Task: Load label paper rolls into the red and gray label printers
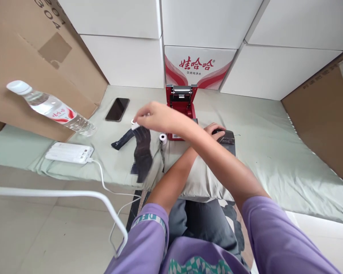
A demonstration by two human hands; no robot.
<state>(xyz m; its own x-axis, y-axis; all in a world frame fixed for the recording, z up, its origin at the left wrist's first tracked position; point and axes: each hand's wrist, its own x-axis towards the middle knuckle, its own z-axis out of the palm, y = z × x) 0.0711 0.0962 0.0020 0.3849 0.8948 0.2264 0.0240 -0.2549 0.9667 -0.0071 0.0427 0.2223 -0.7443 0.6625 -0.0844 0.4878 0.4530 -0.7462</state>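
Arms crossed, right hand [156, 116] pinching a small white paper [135, 125] above a dark strip [141, 152], left hand [217, 131] resting flat on a dark device [228, 137], red printer [181, 101] just beyond, paper roll [162, 137] between the hands.

Water bottle [53, 108], lying tilted at left edge of bed [260, 152]; white power bank [69, 152] with cable near front-left edge; black phone [117, 109] toward back; white and brown cartons [125, 61] behind.
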